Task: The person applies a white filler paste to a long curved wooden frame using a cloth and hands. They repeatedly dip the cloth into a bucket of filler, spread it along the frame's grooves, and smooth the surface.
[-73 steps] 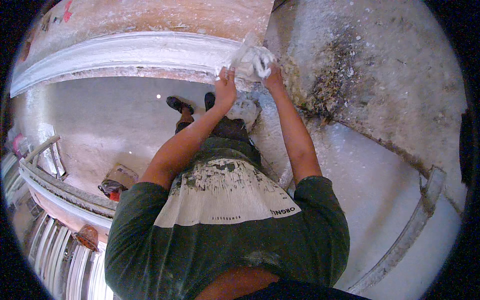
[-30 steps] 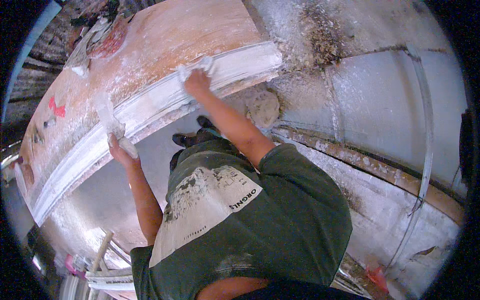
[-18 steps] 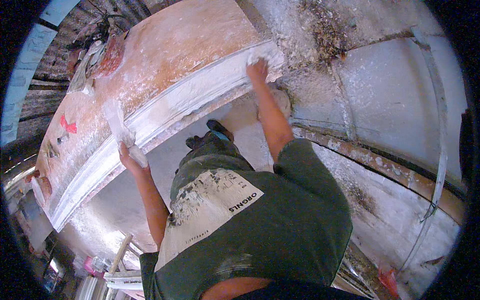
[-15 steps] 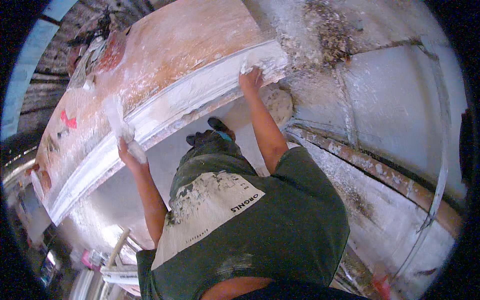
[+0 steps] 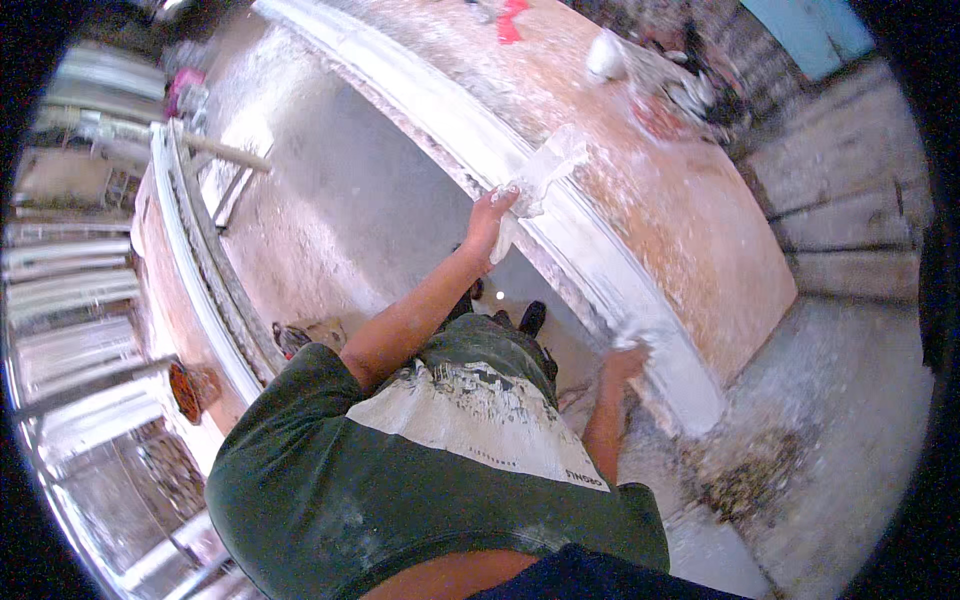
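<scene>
A long white moulding [image 5: 600, 255] lies along the near edge of a stained, pinkish-brown table [image 5: 690, 230], running from upper left to lower right. My left hand [image 5: 490, 222] is closed around a limp, whitish, translucent sheet [image 5: 555, 165]. Part of the sheet spreads over the moulding, and a tail hangs below my fingers. At the moulding's lower right part, my right hand [image 5: 628, 362] rests with bent fingers. White material shows at its fingertips, but motion blur hides what it is.
Across the table lie a white lump [image 5: 605, 57] and a red scrap [image 5: 511, 22]. Dark debris [image 5: 750, 475] covers the floor past the moulding's end. On the left are another long table edge with pale moulding [image 5: 185, 250], a container with reddish-brown contents [image 5: 186, 390] and stacked white lengths [image 5: 75, 260].
The view has swung round, so the table and moulding now slant down to the right. My left hand keeps the translucent sheet. My right hand stays near the same end of the moulding.
</scene>
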`<state>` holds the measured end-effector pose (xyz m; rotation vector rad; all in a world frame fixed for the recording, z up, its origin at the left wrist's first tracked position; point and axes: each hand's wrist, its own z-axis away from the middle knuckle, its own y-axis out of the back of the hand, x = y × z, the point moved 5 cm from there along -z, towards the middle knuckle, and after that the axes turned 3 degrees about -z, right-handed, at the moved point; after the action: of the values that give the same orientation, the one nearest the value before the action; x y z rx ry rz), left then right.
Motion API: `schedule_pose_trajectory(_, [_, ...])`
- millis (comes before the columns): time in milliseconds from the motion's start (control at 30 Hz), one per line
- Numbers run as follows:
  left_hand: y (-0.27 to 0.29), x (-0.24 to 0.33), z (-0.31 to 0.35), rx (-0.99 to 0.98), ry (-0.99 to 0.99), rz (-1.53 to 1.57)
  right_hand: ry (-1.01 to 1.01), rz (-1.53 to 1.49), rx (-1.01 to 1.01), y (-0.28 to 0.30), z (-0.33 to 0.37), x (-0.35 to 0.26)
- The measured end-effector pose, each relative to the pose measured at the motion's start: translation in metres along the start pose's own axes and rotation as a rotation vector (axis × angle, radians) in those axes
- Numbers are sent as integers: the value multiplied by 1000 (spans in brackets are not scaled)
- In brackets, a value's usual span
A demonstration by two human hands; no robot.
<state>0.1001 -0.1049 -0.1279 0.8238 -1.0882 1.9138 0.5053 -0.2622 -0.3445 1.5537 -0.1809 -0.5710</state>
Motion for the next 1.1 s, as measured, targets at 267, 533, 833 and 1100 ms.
schedule_pose_trajectory(267, [142,92,-58,153,-150,279,692,-37,-333,7,-25,-374])
schedule_pose_trajectory(533, [327,218,-99,332,-308,318,1155,28,-402,-11,-19,-665])
schedule_pose_trajectory(833, [467,306,-96,638,-391,403,1481,95,-353,-43,44,-996])
schedule_pose_trajectory(1100, [560,351,-132,674,-400,409,1306,290,-521,-105,-25,-1076])
